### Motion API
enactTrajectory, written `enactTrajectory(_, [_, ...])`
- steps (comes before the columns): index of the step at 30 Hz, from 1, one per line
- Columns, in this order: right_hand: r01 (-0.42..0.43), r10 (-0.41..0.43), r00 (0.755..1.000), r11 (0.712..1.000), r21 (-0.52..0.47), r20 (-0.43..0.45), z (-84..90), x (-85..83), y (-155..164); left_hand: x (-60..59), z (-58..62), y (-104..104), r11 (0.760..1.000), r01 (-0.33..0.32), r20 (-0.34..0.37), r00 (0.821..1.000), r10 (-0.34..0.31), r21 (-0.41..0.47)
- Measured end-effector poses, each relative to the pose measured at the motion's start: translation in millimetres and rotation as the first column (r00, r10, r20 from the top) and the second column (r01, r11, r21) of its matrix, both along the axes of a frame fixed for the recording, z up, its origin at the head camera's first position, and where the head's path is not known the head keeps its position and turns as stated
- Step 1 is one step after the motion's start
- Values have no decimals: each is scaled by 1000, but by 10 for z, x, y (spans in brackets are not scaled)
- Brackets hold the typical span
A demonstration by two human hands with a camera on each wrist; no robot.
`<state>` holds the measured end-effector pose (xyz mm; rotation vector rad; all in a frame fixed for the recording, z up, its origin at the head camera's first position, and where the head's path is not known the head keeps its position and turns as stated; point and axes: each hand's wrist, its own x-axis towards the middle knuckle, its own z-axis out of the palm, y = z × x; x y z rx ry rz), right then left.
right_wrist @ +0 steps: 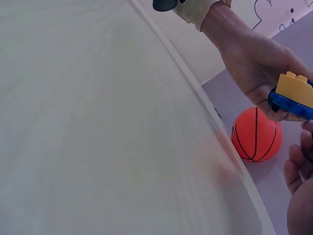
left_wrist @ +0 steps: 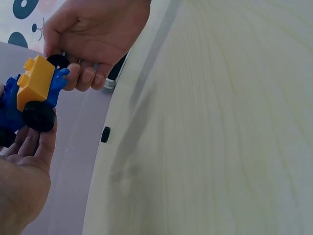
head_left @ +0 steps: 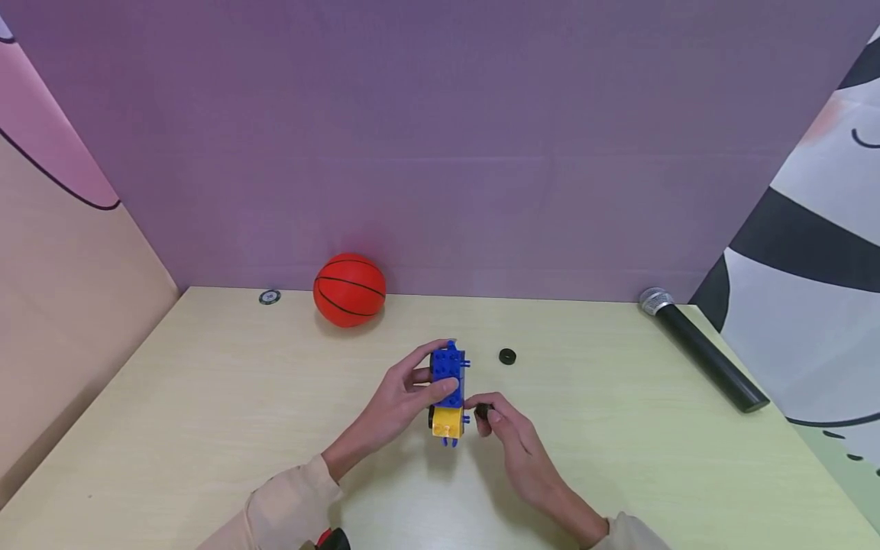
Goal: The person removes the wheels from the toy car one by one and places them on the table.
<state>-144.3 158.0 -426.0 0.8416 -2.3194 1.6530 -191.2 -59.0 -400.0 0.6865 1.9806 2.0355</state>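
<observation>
A toy car of blue and yellow bricks (head_left: 448, 389) is held just above the pale table (head_left: 206, 412), gripped by my left hand (head_left: 428, 382) from its left side. My right hand (head_left: 485, 418) pinches a small black wheel (head_left: 483, 410) right beside the car's yellow end. In the left wrist view the car (left_wrist: 30, 88) carries one mounted black wheel (left_wrist: 38, 116), and the right hand (left_wrist: 73, 68) holds its wheel (left_wrist: 57, 60) against the yellow brick. The right wrist view shows the left hand (right_wrist: 274, 105) round the car (right_wrist: 292, 95).
Another loose black wheel (head_left: 507, 356) lies on the table behind the car. An orange basketball (head_left: 349, 289) and a small round token (head_left: 270, 296) sit by the purple back wall. A black microphone (head_left: 701, 347) lies at the right edge.
</observation>
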Motion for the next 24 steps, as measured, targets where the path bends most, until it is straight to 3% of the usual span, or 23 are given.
enactTrajectory(7, [7, -9, 998, 1000, 18, 67, -7, -2, 20, 3, 16, -25, 1000, -3, -7, 1000, 3, -6])
enactTrajectory(15, [80, -83, 996, 993, 82, 32, -10, -8, 69, 5, 26, -61, 999, -28, 6, 1000, 28, -22])
enactTrajectory(24, [128, -110, 985, 983, 130, -136, -60, -40, 122, 11, 30, -83, 999, -31, -1, 1000, 31, -24])
